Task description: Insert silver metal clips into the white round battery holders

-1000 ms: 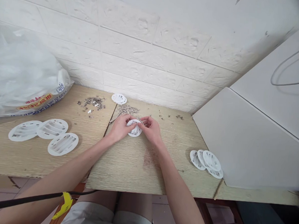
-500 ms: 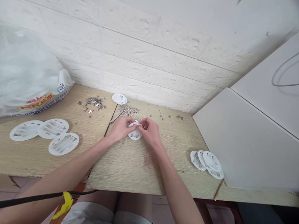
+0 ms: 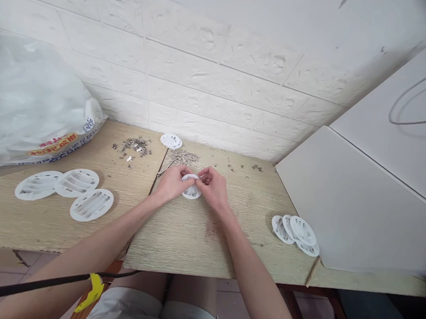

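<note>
A round white plastic battery holder (image 3: 191,192) with slots and metal contacts is between my hands, low over the table. My left hand (image 3: 174,182) is closed on its left edge, the thumb lying across its face. At the upper right of the holder, my right hand (image 3: 212,187) has its fingers pinched together around a thin metal tool, mostly hidden by the fingers. Just beyond my hands lies a heap of small metal contacts (image 3: 184,157). A slim metal strip (image 3: 165,169) lies beside my left hand.
White holders lie at left (image 3: 92,205), at right in an overlapping pile (image 3: 303,230), and by the wall (image 3: 171,140). Another heap of metal pieces (image 3: 137,146) is at back left. A bulging plastic bag (image 3: 39,105) stands far left. A white panel (image 3: 362,202) borders the right.
The shiny metal tool between my fingers was plainly visible before and is now mostly covered. The right fingers have curled closer, and the holder has shifted slightly left.
</note>
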`<state>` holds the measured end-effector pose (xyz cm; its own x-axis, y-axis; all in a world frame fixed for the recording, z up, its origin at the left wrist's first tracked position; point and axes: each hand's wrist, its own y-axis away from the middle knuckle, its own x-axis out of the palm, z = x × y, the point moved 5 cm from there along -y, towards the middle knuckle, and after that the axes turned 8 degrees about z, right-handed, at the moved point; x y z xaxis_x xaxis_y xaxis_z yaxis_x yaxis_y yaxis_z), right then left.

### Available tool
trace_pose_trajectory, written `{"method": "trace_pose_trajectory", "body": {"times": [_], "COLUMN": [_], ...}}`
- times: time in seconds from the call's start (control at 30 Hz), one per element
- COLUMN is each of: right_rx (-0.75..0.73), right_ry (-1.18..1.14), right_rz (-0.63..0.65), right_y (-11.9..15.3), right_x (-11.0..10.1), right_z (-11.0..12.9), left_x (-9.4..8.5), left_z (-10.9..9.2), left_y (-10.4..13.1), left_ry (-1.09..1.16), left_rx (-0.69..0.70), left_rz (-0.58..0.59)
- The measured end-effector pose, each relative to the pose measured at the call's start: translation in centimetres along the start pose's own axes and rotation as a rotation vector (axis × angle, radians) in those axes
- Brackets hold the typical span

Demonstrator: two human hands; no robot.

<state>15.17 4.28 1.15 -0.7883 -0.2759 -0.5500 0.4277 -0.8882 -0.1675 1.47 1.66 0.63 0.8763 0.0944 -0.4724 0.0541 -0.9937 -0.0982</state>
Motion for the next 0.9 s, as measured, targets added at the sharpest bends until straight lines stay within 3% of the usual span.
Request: {"method": "trace_pose_trajectory", "body": {"times": [0.37,0.9], "right_rx": [0.132,0.151], "right_ry": [0.118,0.121], "right_rz": [0.157,0.146], "right_y": [0.16,0.09], "right_x": [0.16,0.42], "right_z": [-0.55,-0.96], "left_x": [0.01,0.28], "left_z": [-0.48,-0.10], "left_y": [0.43,0.25], "left_ry": [-0.252,-0.255], "left_rx": [-0.106,-0.127], "left_rz": [0.126,0.151]}}
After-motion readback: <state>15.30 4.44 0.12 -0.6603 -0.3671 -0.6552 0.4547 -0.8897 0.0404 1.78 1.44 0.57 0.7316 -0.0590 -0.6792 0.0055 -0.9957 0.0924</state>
